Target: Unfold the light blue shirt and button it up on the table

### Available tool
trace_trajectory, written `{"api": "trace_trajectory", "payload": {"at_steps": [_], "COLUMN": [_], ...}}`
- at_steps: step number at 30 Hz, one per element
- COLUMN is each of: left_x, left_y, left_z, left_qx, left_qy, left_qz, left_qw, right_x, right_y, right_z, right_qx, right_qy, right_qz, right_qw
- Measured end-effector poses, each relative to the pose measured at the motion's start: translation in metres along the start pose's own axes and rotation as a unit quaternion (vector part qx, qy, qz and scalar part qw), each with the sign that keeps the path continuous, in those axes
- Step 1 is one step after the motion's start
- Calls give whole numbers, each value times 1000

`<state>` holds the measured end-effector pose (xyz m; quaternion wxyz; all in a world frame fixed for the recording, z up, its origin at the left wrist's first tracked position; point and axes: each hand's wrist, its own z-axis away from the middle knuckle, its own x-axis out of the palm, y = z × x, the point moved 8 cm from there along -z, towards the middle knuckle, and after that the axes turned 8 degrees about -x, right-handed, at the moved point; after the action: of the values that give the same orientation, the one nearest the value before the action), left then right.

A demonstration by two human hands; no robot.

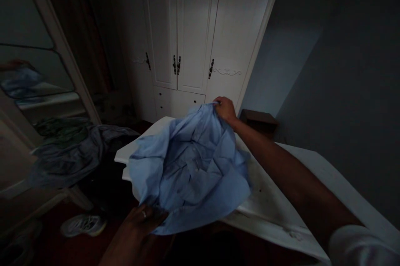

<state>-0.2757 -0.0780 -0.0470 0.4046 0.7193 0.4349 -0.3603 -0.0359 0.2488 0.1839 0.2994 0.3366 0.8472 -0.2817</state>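
Blue shirt point(190, 166) spans between hands, long axis near-to-far over white table point(275, 203). R hand point(224, 109) pinches far edge; L hand point(142, 220) grips near hem.

Blue shirt point(190, 166) – soft woven cloth, matt, creased. Board point(275, 199) under it – white fabric cover, slightly stained. Wardrobe point(200, 28) – white painted wood, satin, dark metal handles point(176, 65).

A dim home bedroom: white wardrobe point(187, 37), white bed point(281, 199), clothes heap point(71, 149), sneaker point(83, 225).
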Motion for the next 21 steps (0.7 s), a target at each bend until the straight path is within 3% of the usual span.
{"api": "trace_trajectory", "payload": {"at_steps": [2,3,6,10,12,13,15,19,21], "left_x": [-4,-7,-13,-17,-19,-20,-25,-32,-27], "left_y": [3,4,7,6,5,5,6,19,27], "left_z": [-2,-3,-2,-2,-8,-12,-25,-57,-75], "left_qx": [3,2,-10,-59,-91,-106,-128,-119,-97], "left_qy": [4,8,-2,-8,-11,-15,0,69,92], "left_qz": [-4,-7,2,30,41,44,44,51,54], "left_qw": [1000,1000,1000,998,995,993,991,989,990], "right_x": [-18,-19,4,53,81,88,94,79,68], "right_y": [28,35,33,-4,-40,-54,-69,-77,-82], "right_z": [-17,-22,-19,40,93,119,156,185,194], "right_qx": [89,112,94,0,-144,-205,-248,-203,-177], "right_qy": [72,64,-71,-262,-398,-426,-433,-339,-320], "right_qz": [2,4,-2,-48,-65,-64,-40,-28,-57], "right_qw": [993,992,993,964,904,879,866,918,929]}}
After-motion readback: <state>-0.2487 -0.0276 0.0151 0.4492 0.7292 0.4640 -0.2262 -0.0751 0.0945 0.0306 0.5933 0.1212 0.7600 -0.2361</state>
